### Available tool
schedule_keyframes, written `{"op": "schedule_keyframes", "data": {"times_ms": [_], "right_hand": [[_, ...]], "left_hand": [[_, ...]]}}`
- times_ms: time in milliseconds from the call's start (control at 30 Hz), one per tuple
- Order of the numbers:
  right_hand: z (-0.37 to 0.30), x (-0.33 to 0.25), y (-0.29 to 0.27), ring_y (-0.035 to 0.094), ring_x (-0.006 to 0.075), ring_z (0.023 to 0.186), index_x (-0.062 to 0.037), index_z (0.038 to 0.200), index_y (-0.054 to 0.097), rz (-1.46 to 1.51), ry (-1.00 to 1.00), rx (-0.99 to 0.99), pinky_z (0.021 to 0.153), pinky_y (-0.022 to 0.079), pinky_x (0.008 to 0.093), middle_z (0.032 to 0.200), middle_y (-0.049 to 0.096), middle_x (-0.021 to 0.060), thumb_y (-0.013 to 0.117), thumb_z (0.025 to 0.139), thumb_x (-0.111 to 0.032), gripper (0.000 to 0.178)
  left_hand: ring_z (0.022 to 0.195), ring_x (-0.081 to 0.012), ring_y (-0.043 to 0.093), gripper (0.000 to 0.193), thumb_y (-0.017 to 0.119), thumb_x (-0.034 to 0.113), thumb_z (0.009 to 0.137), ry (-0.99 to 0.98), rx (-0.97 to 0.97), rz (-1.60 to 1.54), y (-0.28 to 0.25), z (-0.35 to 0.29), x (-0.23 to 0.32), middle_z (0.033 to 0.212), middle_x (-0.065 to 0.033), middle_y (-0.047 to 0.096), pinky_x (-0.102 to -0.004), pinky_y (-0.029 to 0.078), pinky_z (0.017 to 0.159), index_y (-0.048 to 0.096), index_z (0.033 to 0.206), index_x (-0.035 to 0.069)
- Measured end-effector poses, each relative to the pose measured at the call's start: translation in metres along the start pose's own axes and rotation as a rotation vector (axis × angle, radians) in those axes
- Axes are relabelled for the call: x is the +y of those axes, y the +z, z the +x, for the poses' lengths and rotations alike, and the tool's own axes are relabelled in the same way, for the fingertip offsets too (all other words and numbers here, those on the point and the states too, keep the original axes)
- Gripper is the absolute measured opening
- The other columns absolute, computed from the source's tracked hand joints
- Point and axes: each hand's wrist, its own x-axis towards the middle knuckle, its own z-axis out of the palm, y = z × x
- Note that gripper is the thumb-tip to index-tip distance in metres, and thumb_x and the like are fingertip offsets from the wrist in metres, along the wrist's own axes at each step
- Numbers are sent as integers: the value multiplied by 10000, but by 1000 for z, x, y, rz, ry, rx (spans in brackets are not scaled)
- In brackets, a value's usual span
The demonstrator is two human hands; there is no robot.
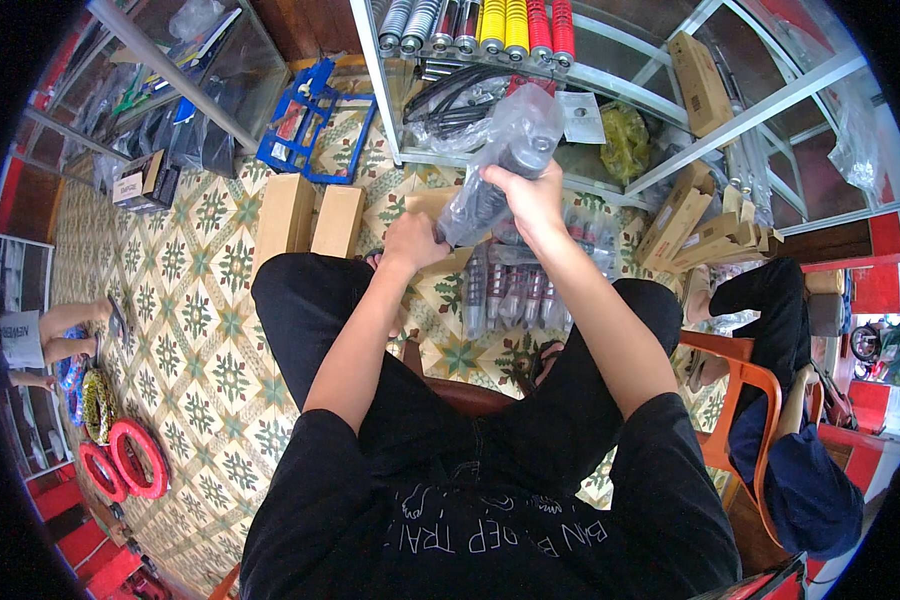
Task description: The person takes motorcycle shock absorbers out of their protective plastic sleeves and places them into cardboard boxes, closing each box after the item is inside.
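Note:
A dark shock absorber (482,198) in a clear plastic bag is held at a slant in front of my knees. My right hand (532,203) is closed around its upper part, thumb across the plastic. At its lower end my left hand (414,241) is closed on the wrapped tip; the fingertips are partly hidden. Just below, several plastic-wrapped shock absorbers (518,295) lie side by side on the floor. Behind my left hand, part of a brown cardboard box (428,203) shows.
Two cardboard boxes (336,222) stand left of my knee, near a blue metal frame (322,120). Ahead, a glass shelf holds colored shock absorbers (515,25). Open cartons (675,215) lean at right. A seated person (795,480) is on the right, another person (40,340) far left.

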Motion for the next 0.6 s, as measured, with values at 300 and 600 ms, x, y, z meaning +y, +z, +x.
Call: {"op": "schedule_keyframes", "data": {"times_ms": [300,600], "right_hand": [[-16,-7,6,664,140,886,-27,1007,672,-114,-186,-311,833,536,327,963,713,29,849,668,-5,383],[-12,24,8,669,135,885,-27,1005,669,-198,-192,-396,836,541,333,975,716,36,870,665,-57,396]], "left_hand": [[887,-373,707,342,733,346,742,33,48,66,5,-2,-1,881,-216,715,-447,574,825,742,896,41],[829,-365,716,240,711,310,762,75,118,54,13,0,-1,847,-199,717,-456,583,773,751,849,90]]}}
